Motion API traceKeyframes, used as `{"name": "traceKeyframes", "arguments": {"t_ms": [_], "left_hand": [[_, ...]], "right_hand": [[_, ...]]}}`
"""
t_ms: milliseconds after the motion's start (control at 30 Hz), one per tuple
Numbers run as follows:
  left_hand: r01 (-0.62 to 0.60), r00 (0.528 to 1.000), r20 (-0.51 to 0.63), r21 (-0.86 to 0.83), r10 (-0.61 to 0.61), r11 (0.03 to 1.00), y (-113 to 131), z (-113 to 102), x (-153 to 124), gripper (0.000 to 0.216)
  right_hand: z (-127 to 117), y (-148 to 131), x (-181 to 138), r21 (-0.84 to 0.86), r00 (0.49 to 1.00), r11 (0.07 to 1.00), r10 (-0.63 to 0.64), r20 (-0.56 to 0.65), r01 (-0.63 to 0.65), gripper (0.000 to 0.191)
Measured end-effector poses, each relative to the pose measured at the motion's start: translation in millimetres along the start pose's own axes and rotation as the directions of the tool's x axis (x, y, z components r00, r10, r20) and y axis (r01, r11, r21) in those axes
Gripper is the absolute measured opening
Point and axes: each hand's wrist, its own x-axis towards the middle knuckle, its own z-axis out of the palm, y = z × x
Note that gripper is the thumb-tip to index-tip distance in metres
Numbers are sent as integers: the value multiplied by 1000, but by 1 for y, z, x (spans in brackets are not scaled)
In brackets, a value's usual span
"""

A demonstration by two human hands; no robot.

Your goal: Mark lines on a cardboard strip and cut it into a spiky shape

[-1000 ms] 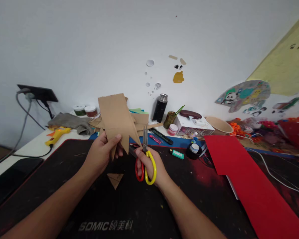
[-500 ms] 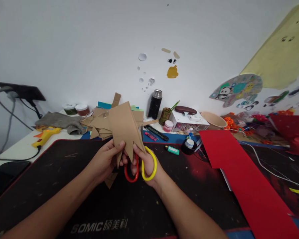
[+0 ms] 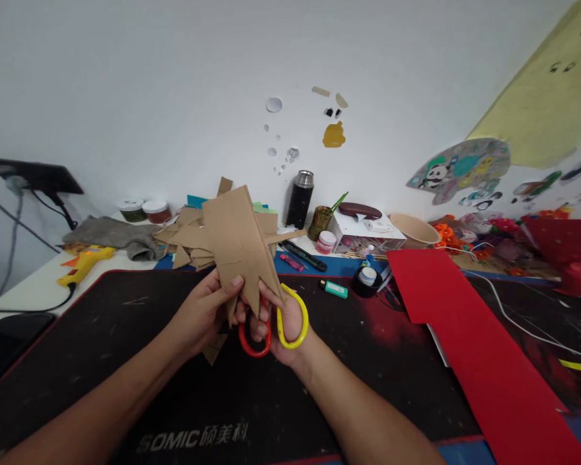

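Observation:
My left hand (image 3: 212, 309) grips a folded or layered piece of brown cardboard (image 3: 235, 232) at its lower end, thumb on the front face. That lower edge is cut into pointed strips. A pair of scissors with one red and one yellow handle (image 3: 297, 332) sits in my right hand (image 3: 288, 329), its handles spread apart. The cardboard hides the blades, so I cannot tell where they meet it. My right fingers also touch the cardboard's right lower corner. Below my hands, a small cardboard scrap (image 3: 214, 349) lies on the black desk mat (image 3: 174, 394).
Behind the cardboard lies a heap of cardboard scraps (image 3: 186, 236). A yellow glue gun (image 3: 84, 265) rests at the left. Further back stand a black thermos (image 3: 301, 200) and a white box (image 3: 368, 229). A green lighter (image 3: 334, 289) and large red sheet (image 3: 465, 336) are on the right.
The cardboard's top has tilted slightly left. The scissor handles have turned a little and spread a bit wider. The view has shifted slightly.

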Motion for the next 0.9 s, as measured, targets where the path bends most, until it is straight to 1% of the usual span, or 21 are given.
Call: {"name": "traceKeyframes", "arguments": {"t_ms": [167, 233, 333, 433, 533, 667, 900], "left_hand": [[-28, 999, 19, -2, 28, 1000, 1, 2, -1, 55], [-10, 998, 54, 2, 10, 1000, 2, -1, 0, 52], [49, 991, 125, -8, -47, 999, 4, -6, 0, 48], [87, 984, 159, -38, -80, 995, 5, -10, 1, 46], [101, 983, 156, -50, -92, 994, 6, -10, 1, 44], [90, 987, 137, -67, -80, 994, 7, -8, 1, 40], [83, 988, 135, -78, -72, 994, 7, -7, 1, 38]], "right_hand": [[2, 3, -1, 22, 999, 999, -41, 15, 41, 62], [4, 2, -2, 16, 999, 1000, -22, 42, 21, 60], [5, -1, -4, 4, 993, 999, 32, 114, -32, 61], [5, -2, -5, -14, 984, 997, 74, 161, -72, 61], [5, -4, -6, -18, 983, 995, 98, 157, -96, 58], [6, -6, -8, -6, 980, 992, 129, 149, -129, 57], [5, -5, -6, 11, 985, 989, 146, 92, -148, 57]]}}
